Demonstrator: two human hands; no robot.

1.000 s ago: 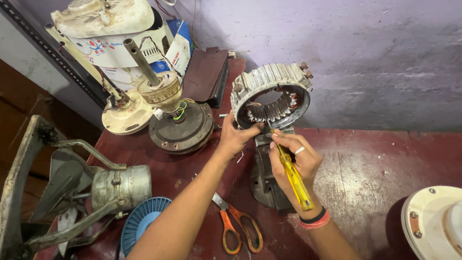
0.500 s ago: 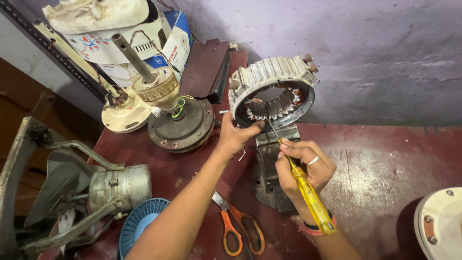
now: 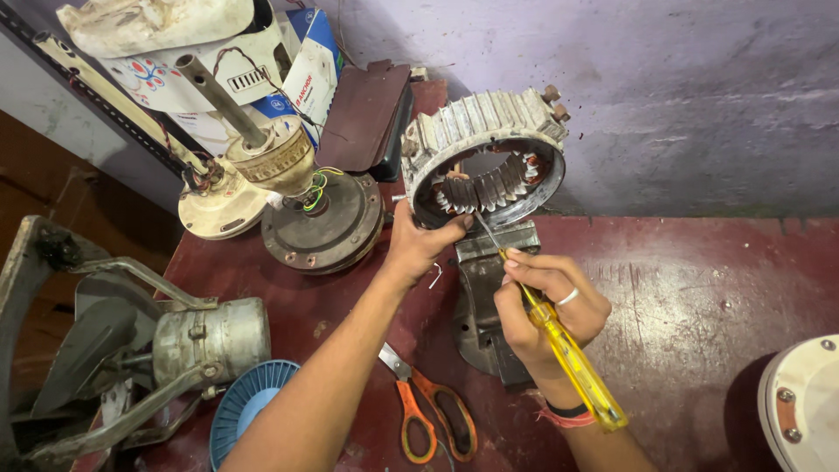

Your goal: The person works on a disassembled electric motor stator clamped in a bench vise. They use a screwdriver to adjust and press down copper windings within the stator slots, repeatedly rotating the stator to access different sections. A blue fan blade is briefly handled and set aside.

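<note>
A round grey motor stator [image 3: 485, 153] with slotted teeth inside stands tilted on edge over a dark bench vise [image 3: 489, 297]. My left hand [image 3: 418, 245] grips its lower left rim. My right hand [image 3: 546, 301] holds a yellow-handled screwdriver [image 3: 568, 358], whose metal tip reaches up into the lower inside of the stator. A ring is on one finger and a band on the right wrist.
Orange-handled scissors [image 3: 428, 415] lie on the dark red bench below my arms. A ceiling-fan motor with shaft and wires [image 3: 306, 210] stands at left, a grey fan motor [image 3: 205, 336] and blue disc [image 3: 249, 411] lower left, a white housing [image 3: 804, 406] at right, boxes behind.
The view has drawn closer to the stator. My right hand has shifted a little lower and right, with the screwdriver tip kept inside the stator. My left hand stays on the rim.
</note>
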